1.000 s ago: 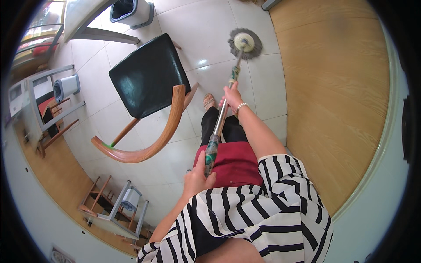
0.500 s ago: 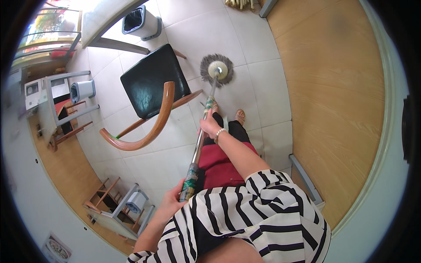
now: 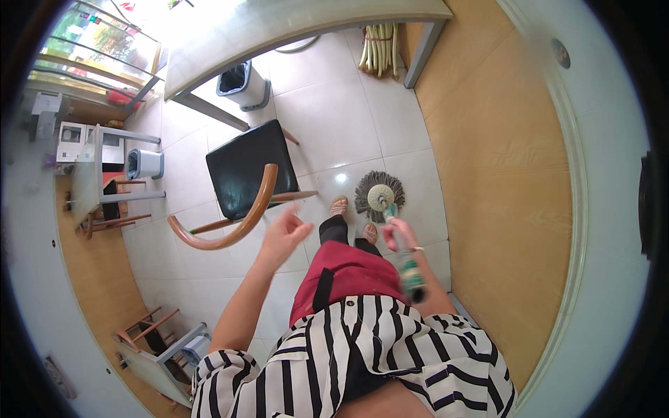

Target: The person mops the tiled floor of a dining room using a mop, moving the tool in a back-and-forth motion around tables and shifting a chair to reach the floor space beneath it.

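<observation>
My right hand is wrapped round the handle of a round-headed mop, close above its head. The mop's grey strands spread out on the floor beside my feet. Its handle rises toward me, with a green patterned grip at the blurred upper end. My left hand is off the mop and holds nothing; its fingers are apart, slightly smeared by motion. Nearest to it is a chair with a black padded seat and a curved wooden backrest. I cannot tell whether the hand touches the chair.
A table with grey metal legs spans the far side. Beneath it are a grey waste bin and a bundle of pale stalks. A wood panel wall runs along the right. More tables and chairs line the left wall.
My left hand has let go of the mop's upper grip and moved forward toward the chair. My right hand has brought the mop nearer and rightward, beside my feet.
</observation>
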`<state>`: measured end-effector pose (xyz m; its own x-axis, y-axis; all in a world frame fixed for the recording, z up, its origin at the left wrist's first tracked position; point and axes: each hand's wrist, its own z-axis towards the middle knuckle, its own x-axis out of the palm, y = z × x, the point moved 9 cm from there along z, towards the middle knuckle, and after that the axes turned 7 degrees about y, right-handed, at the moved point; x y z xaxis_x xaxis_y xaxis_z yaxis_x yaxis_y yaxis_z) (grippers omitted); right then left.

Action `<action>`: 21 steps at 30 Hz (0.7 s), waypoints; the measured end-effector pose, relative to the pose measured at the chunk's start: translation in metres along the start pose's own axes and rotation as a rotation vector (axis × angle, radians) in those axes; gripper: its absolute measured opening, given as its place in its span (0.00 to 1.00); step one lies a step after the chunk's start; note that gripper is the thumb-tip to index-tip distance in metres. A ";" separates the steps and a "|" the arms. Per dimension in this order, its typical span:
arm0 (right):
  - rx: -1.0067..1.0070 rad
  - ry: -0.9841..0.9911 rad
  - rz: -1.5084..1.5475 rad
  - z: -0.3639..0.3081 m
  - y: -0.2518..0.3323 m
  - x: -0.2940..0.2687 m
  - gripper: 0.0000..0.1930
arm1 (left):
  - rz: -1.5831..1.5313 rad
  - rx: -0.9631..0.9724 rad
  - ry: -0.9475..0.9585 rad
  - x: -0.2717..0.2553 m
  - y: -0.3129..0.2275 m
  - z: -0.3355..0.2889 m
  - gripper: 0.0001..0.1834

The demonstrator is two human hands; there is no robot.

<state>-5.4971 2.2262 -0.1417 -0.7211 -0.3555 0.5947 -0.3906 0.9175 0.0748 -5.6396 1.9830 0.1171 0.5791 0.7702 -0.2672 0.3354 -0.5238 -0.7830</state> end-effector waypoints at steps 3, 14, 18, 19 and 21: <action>-0.070 -0.111 0.317 -0.022 0.058 -0.016 0.09 | 0.774 -0.016 -0.388 -0.061 0.049 0.035 0.45; -0.038 -0.219 0.348 -0.030 0.044 -0.008 0.09 | 0.298 -0.166 0.065 -0.113 0.164 0.114 0.22; -0.091 -0.199 0.331 -0.021 0.035 0.010 0.09 | 0.213 -0.188 -0.028 -0.144 0.074 0.171 0.22; -0.095 -0.235 0.329 -0.020 0.035 0.018 0.09 | 0.117 -0.251 -0.056 -0.156 0.048 0.192 0.22; -0.124 -0.267 0.316 -0.012 0.041 0.036 0.08 | 0.329 -0.131 -0.015 -0.181 0.003 0.243 0.18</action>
<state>-5.5321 2.2531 -0.1073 -0.9234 -0.0726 0.3769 -0.0672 0.9974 0.0276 -5.9240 1.9300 0.0266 0.6614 0.5574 -0.5018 0.2257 -0.7860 -0.5756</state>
